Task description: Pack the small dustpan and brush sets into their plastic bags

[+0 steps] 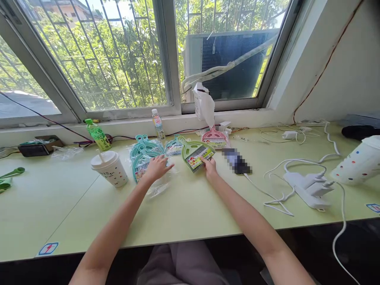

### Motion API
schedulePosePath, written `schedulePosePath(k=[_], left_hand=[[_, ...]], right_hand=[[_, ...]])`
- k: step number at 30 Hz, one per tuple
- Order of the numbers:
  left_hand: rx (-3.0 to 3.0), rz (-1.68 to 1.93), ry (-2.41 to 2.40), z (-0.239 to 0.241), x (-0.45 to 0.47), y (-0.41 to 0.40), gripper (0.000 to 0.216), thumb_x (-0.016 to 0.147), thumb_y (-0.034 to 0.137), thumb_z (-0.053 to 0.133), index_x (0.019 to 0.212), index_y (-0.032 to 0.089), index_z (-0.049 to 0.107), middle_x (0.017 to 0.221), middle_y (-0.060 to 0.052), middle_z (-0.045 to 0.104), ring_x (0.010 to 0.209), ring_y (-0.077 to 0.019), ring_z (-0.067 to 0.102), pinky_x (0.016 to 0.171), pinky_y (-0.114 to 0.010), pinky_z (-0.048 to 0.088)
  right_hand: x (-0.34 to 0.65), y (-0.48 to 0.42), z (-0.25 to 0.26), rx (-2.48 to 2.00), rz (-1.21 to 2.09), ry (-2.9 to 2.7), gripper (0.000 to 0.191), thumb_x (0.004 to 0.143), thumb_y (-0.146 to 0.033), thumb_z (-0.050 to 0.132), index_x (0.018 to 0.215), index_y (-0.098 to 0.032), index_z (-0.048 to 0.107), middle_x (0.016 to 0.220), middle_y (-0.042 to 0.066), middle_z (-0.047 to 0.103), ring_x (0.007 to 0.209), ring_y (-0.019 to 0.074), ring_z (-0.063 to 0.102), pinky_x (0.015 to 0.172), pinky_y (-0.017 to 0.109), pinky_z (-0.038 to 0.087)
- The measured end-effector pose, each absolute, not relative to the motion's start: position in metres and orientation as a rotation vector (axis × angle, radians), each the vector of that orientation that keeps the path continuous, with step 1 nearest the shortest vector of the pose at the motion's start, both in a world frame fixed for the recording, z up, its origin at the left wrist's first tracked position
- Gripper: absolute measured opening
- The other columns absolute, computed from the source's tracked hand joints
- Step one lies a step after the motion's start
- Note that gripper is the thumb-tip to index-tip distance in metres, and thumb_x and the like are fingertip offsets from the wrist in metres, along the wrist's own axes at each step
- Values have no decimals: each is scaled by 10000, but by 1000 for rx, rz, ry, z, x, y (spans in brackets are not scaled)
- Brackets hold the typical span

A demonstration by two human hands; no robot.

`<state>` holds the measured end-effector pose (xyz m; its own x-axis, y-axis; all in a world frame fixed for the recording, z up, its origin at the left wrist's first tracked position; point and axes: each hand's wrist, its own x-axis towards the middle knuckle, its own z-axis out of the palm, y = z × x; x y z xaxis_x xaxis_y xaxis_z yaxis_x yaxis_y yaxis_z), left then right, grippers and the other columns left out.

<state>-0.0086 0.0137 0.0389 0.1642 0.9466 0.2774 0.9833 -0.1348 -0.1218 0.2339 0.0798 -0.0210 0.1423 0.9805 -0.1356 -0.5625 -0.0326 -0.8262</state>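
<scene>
My right hand [210, 166] grips the lower right corner of a green dustpan and brush set [194, 153], tilted above the table with its printed label facing me. Fingers spread, my left hand [157, 168] is over the right edge of several teal dustpan sets [139, 160] in clear plastic wrapping; whether it touches them I cannot tell. Behind the green set lies another teal set [174, 146], partly covered by it. A pink dustpan set [214, 137] rests near the window sill. Loose clear plastic [157, 190] spreads below my left hand.
A lidded paper cup [109, 169] stands left of the teal sets, with a green bottle [98, 135] behind it. Right of my hands are a phone [237, 161] on a cable, a white power strip [308, 190] and a large dotted cup [360, 162]. A clear bottle [158, 124] stands by the sill.
</scene>
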Motion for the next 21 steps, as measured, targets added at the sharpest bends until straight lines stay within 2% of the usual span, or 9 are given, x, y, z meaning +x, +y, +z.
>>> schedulePosePath(k=[3,6,9,12,14,17,21], left_hand=[[-2254,-192,-1862,21,-13,16,560,898,481,451,1354,164,517,1464,-153,433,1356,-314,385,1116,-467,273],[-2125,-356,-1871,17,-30,15,554,916,406,422,1413,162,443,1501,-147,379,1413,-309,287,1152,-490,183],[-1937,-502,-1912,24,-42,6,467,945,361,352,1338,173,522,1422,-159,475,1353,-327,376,1120,-517,230],[-2106,-403,-1956,32,-50,1,454,933,477,373,1218,215,611,1332,-120,565,1281,-308,463,1079,-470,318],[-2303,-259,-1944,31,-57,1,519,883,562,442,1278,251,574,1437,-79,479,1334,-298,411,1100,-455,303],[-2349,-205,-1928,22,-68,5,607,866,543,487,1403,261,453,1551,-66,310,1408,-298,303,1145,-483,221],[-2068,-356,-1894,14,-68,5,506,927,390,427,1402,217,456,1509,-125,375,1394,-303,323,1146,-503,189]], right_hand=[[233,78,-22,-894,1370,-649,374,587,-193,775,910,-207,588,940,11,716,804,157,679,654,245,569],[231,75,-21,-885,1390,-669,372,594,-186,776,917,-203,591,941,16,717,812,161,678,639,240,568],[229,71,-19,-892,1401,-686,354,609,-167,770,919,-197,601,916,17,719,801,158,676,628,229,565],[228,69,-17,-908,1400,-705,352,609,-150,774,915,-197,606,902,14,721,796,159,675,635,231,568],[227,68,-17,-905,1405,-711,352,610,-146,777,913,-198,606,905,12,721,807,159,676,654,236,573],[227,67,-17,-886,1417,-717,340,620,-142,774,909,-197,604,917,11,720,823,158,677,686,240,578],[223,61,-14,-869,1447,-742,343,632,-153,779,924,-197,605,943,18,720,828,165,682,692,255,583]])
